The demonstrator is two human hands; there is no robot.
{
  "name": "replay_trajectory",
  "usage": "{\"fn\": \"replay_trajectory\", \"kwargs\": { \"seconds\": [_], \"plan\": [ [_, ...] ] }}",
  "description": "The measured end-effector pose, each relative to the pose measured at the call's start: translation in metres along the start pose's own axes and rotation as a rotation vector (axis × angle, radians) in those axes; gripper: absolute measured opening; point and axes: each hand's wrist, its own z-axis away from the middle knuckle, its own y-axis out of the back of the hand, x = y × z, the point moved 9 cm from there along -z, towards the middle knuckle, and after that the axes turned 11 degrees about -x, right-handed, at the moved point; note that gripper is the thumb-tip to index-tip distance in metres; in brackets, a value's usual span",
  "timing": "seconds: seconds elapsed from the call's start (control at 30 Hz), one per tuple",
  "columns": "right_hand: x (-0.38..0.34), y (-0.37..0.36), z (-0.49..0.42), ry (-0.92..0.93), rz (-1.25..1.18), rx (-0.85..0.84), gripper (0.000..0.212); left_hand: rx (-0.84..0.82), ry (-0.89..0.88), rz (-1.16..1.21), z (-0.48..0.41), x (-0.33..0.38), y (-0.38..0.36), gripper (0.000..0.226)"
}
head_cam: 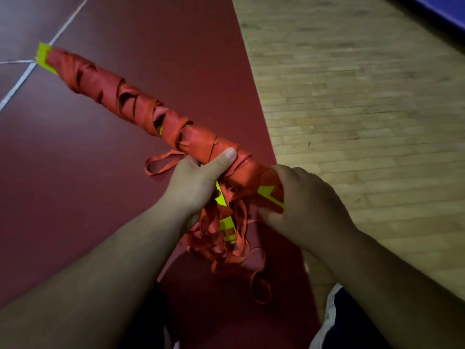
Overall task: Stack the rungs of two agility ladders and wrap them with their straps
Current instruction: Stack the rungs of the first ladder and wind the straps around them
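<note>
The left hand (193, 187) and right hand (307, 205) are bare, as are both forearms (113, 260) (the left thumbnail (231, 154) is trimmed short). A dark garment (352, 323) with a pale edge is worn below.

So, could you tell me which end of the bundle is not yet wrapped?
The near end of the bundle: yellow rungs show there and straps hang loose. The far end is bound up to its tip.

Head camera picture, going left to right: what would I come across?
First the yellow rung tip → orange strap-wrapped bundle → left hand gripping that bundle → right hand holding its near end → wooden floor.
</note>
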Motion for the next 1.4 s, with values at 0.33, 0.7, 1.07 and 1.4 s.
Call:
{"fn": "replay_trajectory", "kwargs": {
  "seconds": [0.33, 0.7, 1.07, 1.4],
  "plan": [
    [0.022, 0.008, -0.007, -0.119, -0.334, -0.042, 0.029, -0.342, -0.08, -0.244, 0.005, 0.026, -0.017, 0.041],
    [-0.005, -0.034, 0.013, -0.029, -1.111, -0.579, 0.009, -0.336, 0.231, -0.219, 0.01, -0.005, 0.012, 0.058],
    [0.0, -0.027, 0.01, 0.027, -0.925, -0.532, 0.022, -0.172, 0.055, -0.008, 0.007, 0.006, 0.017, 0.032],
    [-0.003, -0.016, 0.001, -0.047, -0.212, -0.122, 0.049, 0.01, 0.103, 0.05, 0.007, -0.014, 0.014, 0.047]
  ]
}}
